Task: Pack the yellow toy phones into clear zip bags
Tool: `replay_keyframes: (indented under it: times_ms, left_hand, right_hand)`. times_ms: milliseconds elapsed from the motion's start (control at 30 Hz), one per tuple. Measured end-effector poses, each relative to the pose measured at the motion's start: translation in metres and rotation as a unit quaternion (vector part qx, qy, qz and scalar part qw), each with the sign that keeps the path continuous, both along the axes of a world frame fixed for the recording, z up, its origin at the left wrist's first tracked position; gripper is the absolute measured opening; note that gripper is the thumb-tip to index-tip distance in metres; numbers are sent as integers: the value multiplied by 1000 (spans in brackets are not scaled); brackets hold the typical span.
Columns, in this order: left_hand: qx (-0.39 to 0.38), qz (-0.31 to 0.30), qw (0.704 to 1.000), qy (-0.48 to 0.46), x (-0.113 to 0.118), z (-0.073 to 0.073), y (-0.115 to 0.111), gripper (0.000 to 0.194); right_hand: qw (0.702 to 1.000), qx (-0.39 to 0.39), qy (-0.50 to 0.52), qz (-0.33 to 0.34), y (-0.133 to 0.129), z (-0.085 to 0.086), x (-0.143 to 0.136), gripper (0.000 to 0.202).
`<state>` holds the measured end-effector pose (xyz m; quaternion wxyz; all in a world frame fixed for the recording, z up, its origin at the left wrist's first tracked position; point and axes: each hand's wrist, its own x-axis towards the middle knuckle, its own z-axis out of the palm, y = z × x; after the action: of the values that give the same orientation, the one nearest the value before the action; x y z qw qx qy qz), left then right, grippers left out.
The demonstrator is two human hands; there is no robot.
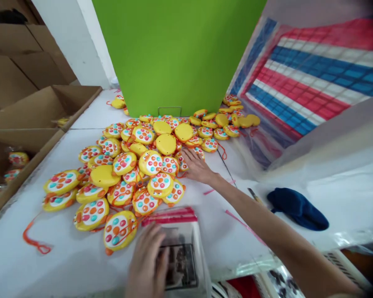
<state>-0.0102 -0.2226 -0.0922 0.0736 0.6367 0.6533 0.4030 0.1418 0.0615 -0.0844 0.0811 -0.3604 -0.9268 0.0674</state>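
Note:
A wide pile of yellow toys [166, 144] with white fronts, coloured dots and orange cords covers the middle of the white table. My right hand [199, 165] lies at the pile's right edge, fingers spread and touching the toys there. Near the front edge, my left hand [149, 260] rests on the left side of a stack of clear plastic bags [199, 252] with pink top strips. Its fingers are blurred but look apart, and nothing is seen held in them.
Cardboard boxes [62, 132] with bagged toys stand at the left. A green panel [180, 54] rises behind the pile. At the right are a striped bag [313, 78], a dark blue cloth item [298, 209] and pink strips [244, 225].

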Motion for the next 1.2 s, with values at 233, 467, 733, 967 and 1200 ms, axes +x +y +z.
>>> replay_keyframes:
  times_ms: [233, 467, 733, 967, 1200]
  left_hand:
    - [19, -47, 976, 211, 37, -46, 20, 27]
    - [-24, -58, 977, 206, 35, -43, 27, 19]
    - [-114, -37, 991, 65, 37, -27, 24, 11]
    - [-83, -61, 995, -4, 26, -31, 16, 38]
    - [-13, -77, 996, 52, 34, -22, 17, 22]
  right_hand:
    - [998, 30, -40, 35, -8, 5, 31, 54]
    - [875, -325, 312, -175, -61, 16, 73, 41]
    - [599, -642, 454, -153, -135, 31, 61, 52]
    - [620, -731, 280, -49, -170, 28, 75, 53]
    - [529, -744, 402, -69, -182, 33, 57, 56]
